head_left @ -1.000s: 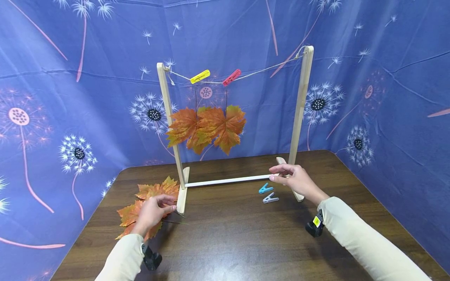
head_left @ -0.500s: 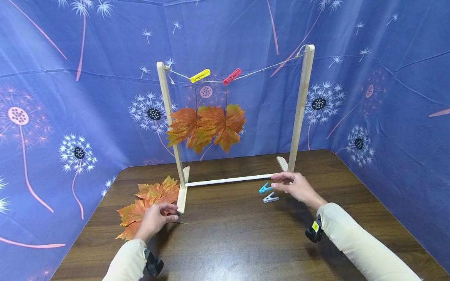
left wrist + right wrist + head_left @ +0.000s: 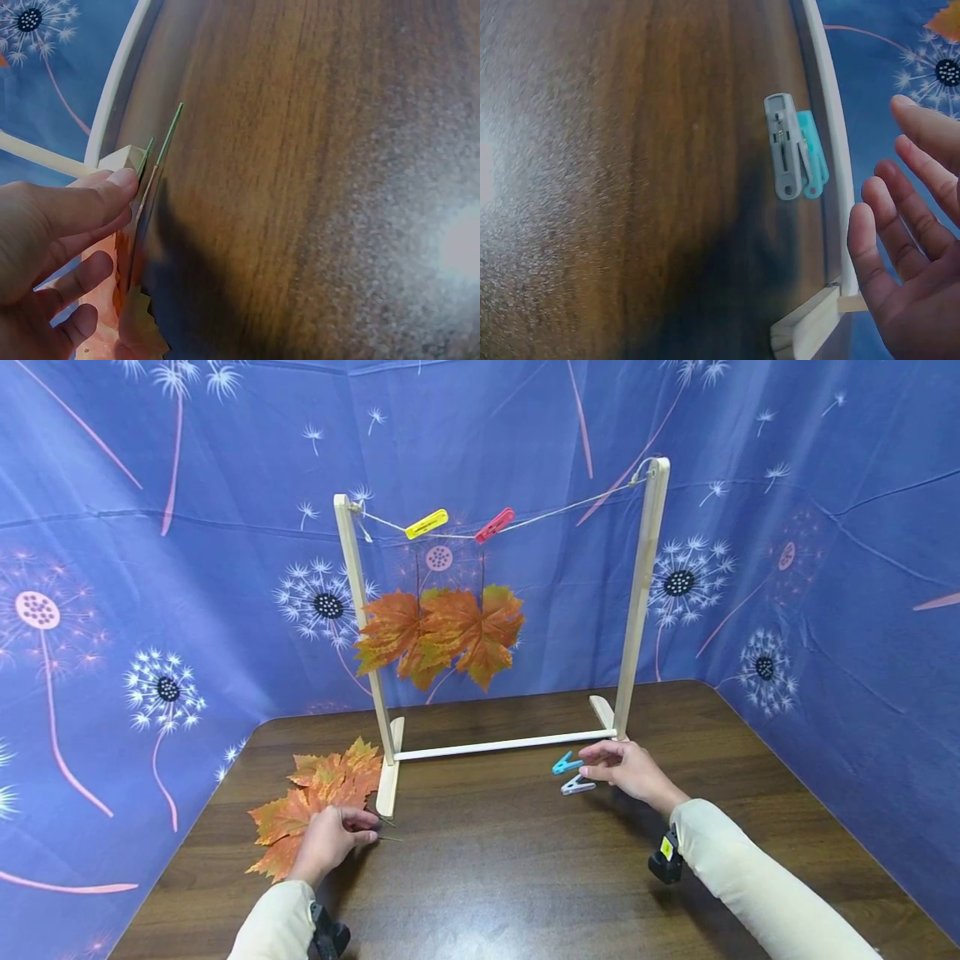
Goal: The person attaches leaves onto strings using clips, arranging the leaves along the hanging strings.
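My left hand point(image 3: 327, 843) is over the orange maple leaves point(image 3: 281, 822) lying at the table's left, thumb and forefinger apart beside their thin stems point(image 3: 159, 161). It holds nothing that I can see. At the right, my right hand point(image 3: 630, 774) hovers with relaxed fingers just beside a blue clothespin point(image 3: 566, 763) and a grey clothespin point(image 3: 577, 785). In the right wrist view the grey clothespin point(image 3: 782, 146) partly covers the blue one, and the fingers point(image 3: 911, 251) stand apart from both.
A wooden frame point(image 3: 642, 602) carries a string point(image 3: 566, 512). Two orange leaves point(image 3: 476, 635) hang beneath a yellow clothespin point(image 3: 427, 524) and a red clothespin point(image 3: 494, 526). A white rod point(image 3: 502, 745) joins the frame's feet. Patterned blue cloth point(image 3: 247, 460) surrounds the brown table point(image 3: 480, 843).
Both hands have come lower and slightly nearer the person: the left toward the leaf stems, the right down beside the loose clothespins. The hanging leaves and frame stay put.
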The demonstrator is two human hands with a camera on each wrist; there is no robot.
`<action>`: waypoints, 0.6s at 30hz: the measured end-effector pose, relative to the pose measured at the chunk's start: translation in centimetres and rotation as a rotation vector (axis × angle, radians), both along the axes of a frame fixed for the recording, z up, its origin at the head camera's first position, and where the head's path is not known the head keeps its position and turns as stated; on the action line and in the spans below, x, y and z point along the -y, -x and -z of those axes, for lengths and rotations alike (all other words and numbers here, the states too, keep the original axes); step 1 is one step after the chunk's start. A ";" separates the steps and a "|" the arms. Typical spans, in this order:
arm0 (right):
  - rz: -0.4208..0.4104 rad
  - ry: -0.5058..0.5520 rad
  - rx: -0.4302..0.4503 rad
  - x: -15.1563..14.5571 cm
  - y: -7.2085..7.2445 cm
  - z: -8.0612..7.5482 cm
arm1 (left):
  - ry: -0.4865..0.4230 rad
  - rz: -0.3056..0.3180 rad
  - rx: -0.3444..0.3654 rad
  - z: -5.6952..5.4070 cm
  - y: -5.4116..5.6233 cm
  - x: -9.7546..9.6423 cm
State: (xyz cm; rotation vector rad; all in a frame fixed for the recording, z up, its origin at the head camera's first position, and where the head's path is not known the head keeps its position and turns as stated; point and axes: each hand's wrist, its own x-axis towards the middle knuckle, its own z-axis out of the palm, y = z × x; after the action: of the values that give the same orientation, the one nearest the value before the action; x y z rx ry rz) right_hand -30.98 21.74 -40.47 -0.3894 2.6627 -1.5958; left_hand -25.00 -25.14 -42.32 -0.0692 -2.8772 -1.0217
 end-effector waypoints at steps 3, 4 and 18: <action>0.009 -0.019 0.004 0.2 0.1 0.5 | 0.012 -0.001 -0.004 0.3 -0.1 0.1; 0.010 -0.028 0.001 0.2 0.2 0.7 | 0.015 -0.005 -0.005 0.4 -0.1 0.2; 0.038 -0.122 0.036 0.7 0.7 2.3 | 0.091 -0.008 -0.012 0.4 -0.2 0.2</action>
State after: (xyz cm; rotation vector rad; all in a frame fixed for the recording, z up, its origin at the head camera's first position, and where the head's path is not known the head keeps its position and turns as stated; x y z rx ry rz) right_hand -31.65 21.06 -42.75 -0.3049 2.7385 -1.4254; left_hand -24.79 -25.33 -42.71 -0.0700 -2.9091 -0.8860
